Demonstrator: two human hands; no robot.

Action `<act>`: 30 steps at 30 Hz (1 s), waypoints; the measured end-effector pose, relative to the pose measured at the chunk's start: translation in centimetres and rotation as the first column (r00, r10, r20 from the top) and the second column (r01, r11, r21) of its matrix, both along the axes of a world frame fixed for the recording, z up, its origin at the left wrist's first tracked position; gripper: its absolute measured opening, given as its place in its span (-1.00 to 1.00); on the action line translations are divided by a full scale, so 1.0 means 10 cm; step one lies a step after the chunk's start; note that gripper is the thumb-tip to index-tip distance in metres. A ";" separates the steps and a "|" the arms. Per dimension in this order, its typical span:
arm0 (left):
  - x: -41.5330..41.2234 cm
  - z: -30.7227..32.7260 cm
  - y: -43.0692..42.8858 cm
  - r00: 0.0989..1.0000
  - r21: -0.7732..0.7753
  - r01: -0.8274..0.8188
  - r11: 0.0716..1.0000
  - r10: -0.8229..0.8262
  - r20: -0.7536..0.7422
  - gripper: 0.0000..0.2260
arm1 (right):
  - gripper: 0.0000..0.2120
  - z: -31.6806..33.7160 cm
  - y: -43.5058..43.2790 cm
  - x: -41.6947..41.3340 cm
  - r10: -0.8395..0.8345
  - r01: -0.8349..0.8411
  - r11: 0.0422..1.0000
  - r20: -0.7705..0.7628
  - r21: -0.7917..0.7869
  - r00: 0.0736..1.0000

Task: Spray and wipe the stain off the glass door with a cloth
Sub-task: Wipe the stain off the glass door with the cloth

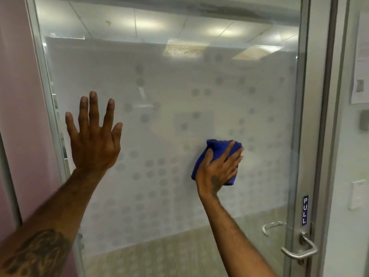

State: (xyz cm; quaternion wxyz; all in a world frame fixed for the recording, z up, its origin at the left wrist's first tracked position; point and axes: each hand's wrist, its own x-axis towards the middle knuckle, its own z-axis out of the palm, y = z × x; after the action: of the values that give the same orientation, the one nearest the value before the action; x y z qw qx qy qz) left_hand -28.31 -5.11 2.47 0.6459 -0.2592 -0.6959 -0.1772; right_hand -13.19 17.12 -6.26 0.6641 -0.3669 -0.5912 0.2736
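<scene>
The glass door (171, 76) fills most of the view, its frosted panel patterned with grey dots. My right hand (216, 170) presses a folded blue cloth (217, 145) flat against the glass at centre right. My left hand (93, 140) rests open on the glass at the left, fingers spread, holding nothing. No spray bottle shows. I cannot make out a distinct stain on the pane.
A metal lever handle (299, 250) sits at the door's lower right, below a blue PULL sticker (305, 210). The metal door frame (323, 116) runs up the right side. A pink wall (18, 96) borders the left. Papers (360, 84) hang on the right wall.
</scene>
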 end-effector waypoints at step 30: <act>-0.04 0.00 0.03 0.998 0.014 -0.045 0.999 0.045 -0.034 -0.42 | -0.33 0.71 -0.09 -0.03 -0.037 0.006 0.951 0.094 0.309 0.995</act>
State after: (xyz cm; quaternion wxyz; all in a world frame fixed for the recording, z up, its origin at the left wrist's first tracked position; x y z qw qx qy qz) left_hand -28.73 -4.86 2.47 0.6632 -0.2423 -0.6892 -0.1625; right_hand -13.52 16.25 0.83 0.6861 -0.2782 -0.6547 0.1523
